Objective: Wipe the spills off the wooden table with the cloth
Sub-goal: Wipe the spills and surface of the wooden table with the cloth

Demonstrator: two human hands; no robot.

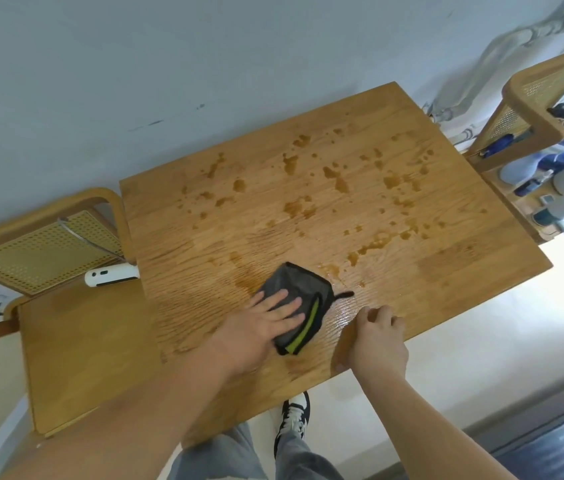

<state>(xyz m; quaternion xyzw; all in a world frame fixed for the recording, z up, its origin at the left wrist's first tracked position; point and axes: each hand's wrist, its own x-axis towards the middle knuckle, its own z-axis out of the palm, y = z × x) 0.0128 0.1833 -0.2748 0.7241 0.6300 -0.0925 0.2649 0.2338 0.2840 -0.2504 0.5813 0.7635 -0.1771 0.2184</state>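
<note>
A wooden table fills the middle of the view, dotted with many brown spills across its far half and a wet smear near the front. A folded grey cloth with a yellow-green stripe lies on the near part of the table. My left hand presses flat on the cloth, fingers spread. My right hand rests on the table's front edge to the right of the cloth, fingers loosely curled, holding nothing.
A cane-backed wooden chair stands at the left with a white device on its seat. A wooden shelf with bottles and clutter stands at the right. A wall lies beyond the table. My legs and a shoe show below.
</note>
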